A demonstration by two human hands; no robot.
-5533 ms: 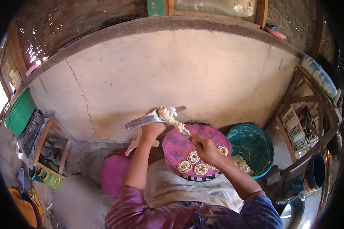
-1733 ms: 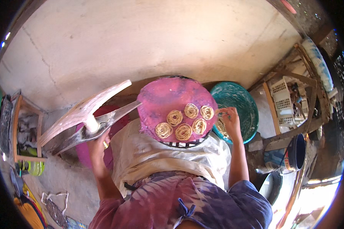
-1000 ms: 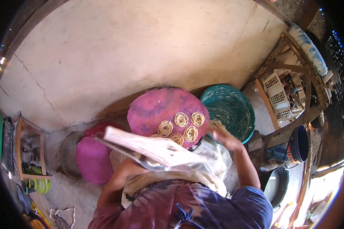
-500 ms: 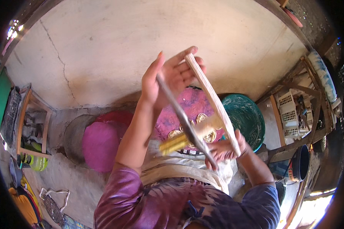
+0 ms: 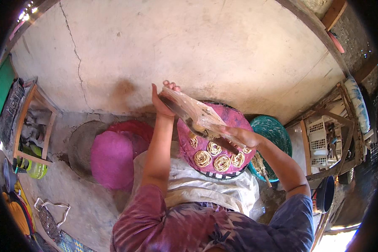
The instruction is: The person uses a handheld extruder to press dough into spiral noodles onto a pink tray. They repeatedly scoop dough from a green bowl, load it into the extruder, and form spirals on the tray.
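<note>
Between my two hands slants a long dark-and-pale piece [image 5: 199, 110], stick-like along its dark lower edge and smeared pale across its upper face; its exact kind is unclear. My left hand [image 5: 164, 101] cradles the far end, thumb sticking up and fingertips curling past it. Fingers wrapped, my right hand [image 5: 242, 136] grips the near end. Below lies a round tray with a pink cloth [image 5: 235, 114] on it. Several coiled nests of pale strands [image 5: 203, 158] rest on the cloth, partly covered by the held piece.
A green basin [image 5: 266, 122] with whitish residue stands right of the tray, a tool with a stick handle [image 5: 261, 169] at its rim. Pink cloth [image 5: 110, 159] covers something at left. A cracked wall [image 5: 176, 38] rises behind. White crates [image 5: 318, 140] are at right.
The held piece has swung flatter and turned, its dark and pale sides now close together. A blurred yellow bar below it has mostly gone from sight. My left hand has come lower.
</note>
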